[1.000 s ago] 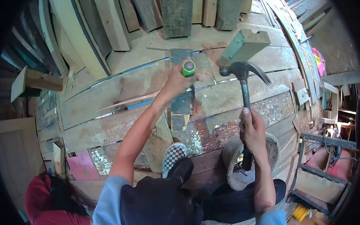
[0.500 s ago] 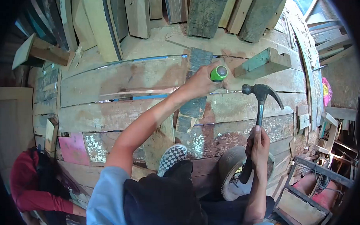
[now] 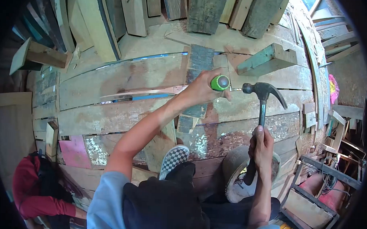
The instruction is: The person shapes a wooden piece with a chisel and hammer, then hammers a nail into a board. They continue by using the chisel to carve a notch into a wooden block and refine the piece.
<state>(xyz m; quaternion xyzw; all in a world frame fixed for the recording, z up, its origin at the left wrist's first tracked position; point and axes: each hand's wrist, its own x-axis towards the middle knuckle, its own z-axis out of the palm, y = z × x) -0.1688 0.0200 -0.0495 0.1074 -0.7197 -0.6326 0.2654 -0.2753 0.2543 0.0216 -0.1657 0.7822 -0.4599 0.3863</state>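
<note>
My left hand [image 3: 204, 87] is wrapped round a green-handled tool [image 3: 220, 82], whose round dark end faces up; the rest of the tool is hidden below the hand. My right hand [image 3: 263, 147] grips a claw hammer [image 3: 263, 93] by its dark handle. The hammer's striking face points left, a short gap from the green handle, and its claw curves to the right. Beneath my left hand is a dark weathered board [image 3: 200, 60] lying across the wooden floor planks [image 3: 151, 107]. Beyond the hammer, a greenish wooden block [image 3: 266, 61] stands on the planks.
Upright boards [image 3: 207, 12] line the far side. At the lower left is another person in red [image 3: 43, 202]. A round pale container [image 3: 236, 162] stands near my foot in a checkered shoe [image 3: 174, 160]. A metal frame [image 3: 331, 172] with cables lies at the right.
The view has shifted slightly. My left hand and the green-handled tool are a little further left and lower; the hammer stays raised in my right hand.
</note>
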